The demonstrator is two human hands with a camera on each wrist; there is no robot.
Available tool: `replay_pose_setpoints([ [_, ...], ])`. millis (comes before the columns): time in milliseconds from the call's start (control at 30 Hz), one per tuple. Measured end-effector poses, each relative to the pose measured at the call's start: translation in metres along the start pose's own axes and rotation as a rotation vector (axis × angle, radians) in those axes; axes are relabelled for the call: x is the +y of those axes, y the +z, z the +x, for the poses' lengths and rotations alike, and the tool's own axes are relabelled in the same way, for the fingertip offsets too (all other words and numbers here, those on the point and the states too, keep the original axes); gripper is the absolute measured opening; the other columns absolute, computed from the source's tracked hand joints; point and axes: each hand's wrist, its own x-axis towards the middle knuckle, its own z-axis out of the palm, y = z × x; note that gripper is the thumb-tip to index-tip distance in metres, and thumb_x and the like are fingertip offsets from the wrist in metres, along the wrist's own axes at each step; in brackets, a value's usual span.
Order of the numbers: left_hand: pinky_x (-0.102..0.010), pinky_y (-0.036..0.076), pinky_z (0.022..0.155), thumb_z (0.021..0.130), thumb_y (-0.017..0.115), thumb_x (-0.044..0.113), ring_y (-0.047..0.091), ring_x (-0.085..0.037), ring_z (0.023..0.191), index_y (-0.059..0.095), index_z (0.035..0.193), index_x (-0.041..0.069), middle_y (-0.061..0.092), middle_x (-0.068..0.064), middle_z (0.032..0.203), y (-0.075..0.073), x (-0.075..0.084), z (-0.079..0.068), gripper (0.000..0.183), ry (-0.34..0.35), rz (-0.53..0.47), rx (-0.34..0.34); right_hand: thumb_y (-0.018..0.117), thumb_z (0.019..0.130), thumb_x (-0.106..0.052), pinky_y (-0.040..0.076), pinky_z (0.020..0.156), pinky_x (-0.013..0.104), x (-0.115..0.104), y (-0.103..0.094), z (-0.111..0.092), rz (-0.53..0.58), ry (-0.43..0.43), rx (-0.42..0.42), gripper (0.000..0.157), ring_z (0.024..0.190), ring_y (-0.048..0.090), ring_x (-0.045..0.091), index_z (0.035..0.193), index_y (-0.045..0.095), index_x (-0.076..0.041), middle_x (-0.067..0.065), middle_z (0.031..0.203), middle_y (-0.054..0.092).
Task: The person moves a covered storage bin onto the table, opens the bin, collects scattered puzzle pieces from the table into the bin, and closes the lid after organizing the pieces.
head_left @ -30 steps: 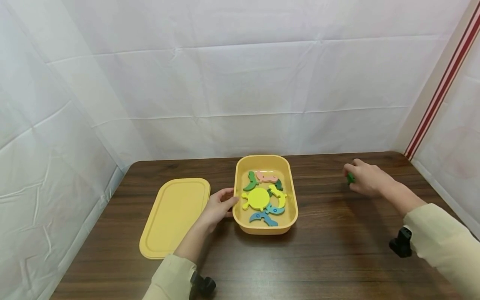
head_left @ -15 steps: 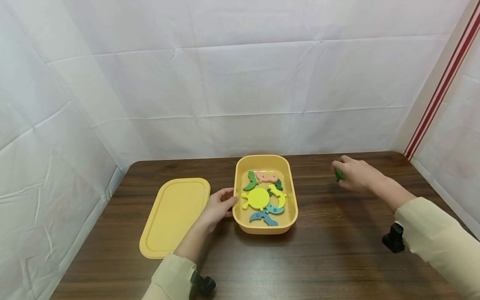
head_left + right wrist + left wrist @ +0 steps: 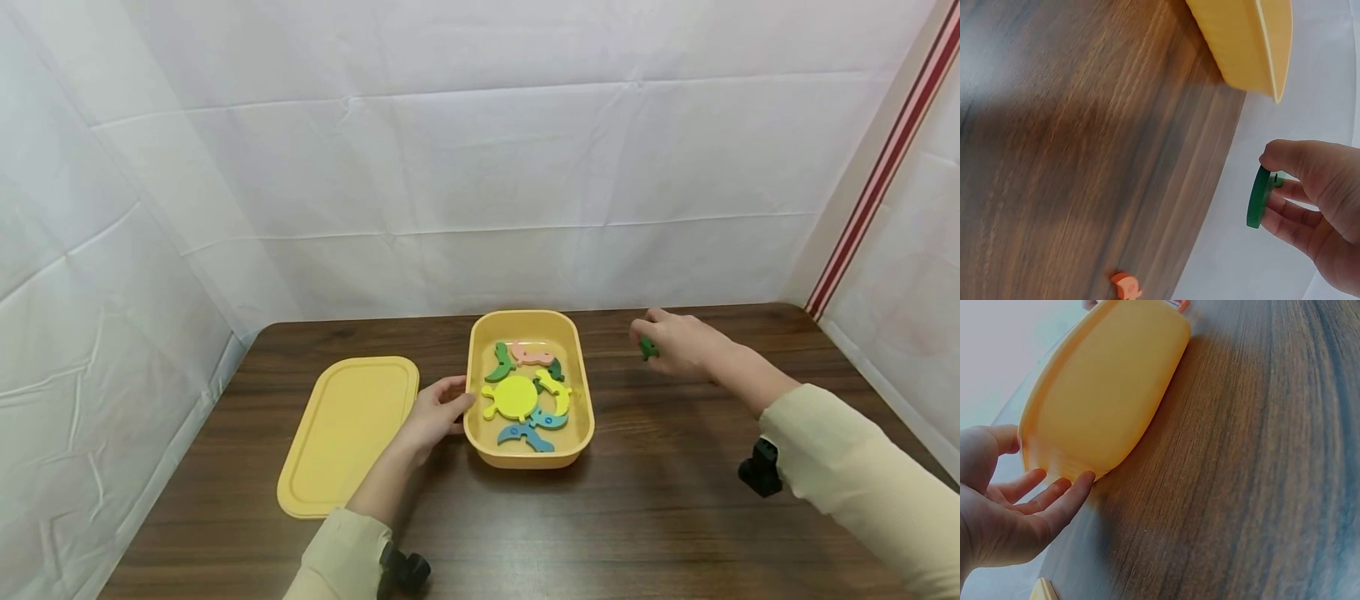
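A yellow plastic box (image 3: 585, 396) stands on the table, holding several flat animal-shaped pieces. Among them are a yellow turtle-like piece (image 3: 516, 397), a pink piece (image 3: 532, 356), a green piece (image 3: 501, 363) and a blue piece (image 3: 527, 437). My left hand (image 3: 437, 408) grips the box's left side, thumb at the rim and fingertips (image 3: 1088, 477) against the outer wall. Right of the box, my right hand (image 3: 678, 343) pinches a green animal-shaped piece (image 3: 1259, 197) between thumb and fingers, above the table. Which animal it is, I cannot tell.
A yellow lid (image 3: 348, 433) lies flat on the wooden table (image 3: 637, 533), left of the box. An orange piece (image 3: 1125, 285) lies on the table in the right wrist view; it is hidden in the head view. White cloth (image 3: 450, 167) hangs behind the table.
My right hand has moved left toward the box, carrying the green piece. The left hand and the box have stayed almost in place.
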Motion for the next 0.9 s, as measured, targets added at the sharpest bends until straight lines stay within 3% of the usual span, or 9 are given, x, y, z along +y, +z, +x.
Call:
replay_pose_setpoints([
  [133, -0.036, 0.056, 0.076, 0.092, 0.054, 0.018, 0.057, -0.028, 0.106, 0.046, 0.132, 0.004, 0.052, -0.015, 0.121, 0.0, -0.008, 0.008, 0.043, -0.005, 0.001, 0.012, 0.069, 0.077, -0.006, 0.045, 0.054, 0.031, -0.006, -0.002, 0.004, -0.008, -0.04, 0.014, 0.025, 0.065, 0.05, 0.016, 0.098, 0.056, -0.011, 0.011, 0.096, 0.051],
  [433, -0.035, 0.056, 0.075, 0.092, 0.054, 0.018, 0.058, -0.027, 0.106, 0.046, 0.132, 0.005, 0.053, -0.015, 0.121, 0.001, -0.008, 0.008, 0.043, -0.004, 0.004, 0.015, 0.068, 0.078, -0.005, 0.044, 0.055, 0.028, -0.021, -0.006, 0.012, 0.009, -0.093, 0.018, 0.024, 0.064, 0.047, 0.014, 0.097, 0.056, -0.013, 0.01, 0.098, 0.051],
  [767, -0.042, 0.053, 0.083, 0.093, 0.051, 0.014, 0.053, -0.035, 0.112, 0.042, 0.134, 0.0, 0.05, -0.019, 0.124, 0.001, 0.01, -0.008, 0.044, -0.016, 0.002, -0.009, 0.066, 0.078, -0.004, 0.043, 0.054, 0.024, -0.038, -0.008, 0.018, 0.033, -0.169, 0.021, 0.024, 0.06, 0.046, 0.012, 0.097, 0.056, -0.012, 0.008, 0.097, 0.051],
  [900, -0.041, 0.053, 0.082, 0.093, 0.052, 0.015, 0.054, -0.034, 0.111, 0.043, 0.134, 0.0, 0.05, -0.019, 0.124, 0.0, 0.007, -0.006, 0.044, -0.014, -0.002, -0.005, 0.067, 0.077, -0.004, 0.044, 0.054, 0.023, -0.046, -0.008, 0.022, 0.032, -0.193, 0.014, 0.023, 0.06, 0.047, 0.011, 0.097, 0.057, -0.011, 0.008, 0.098, 0.051],
])
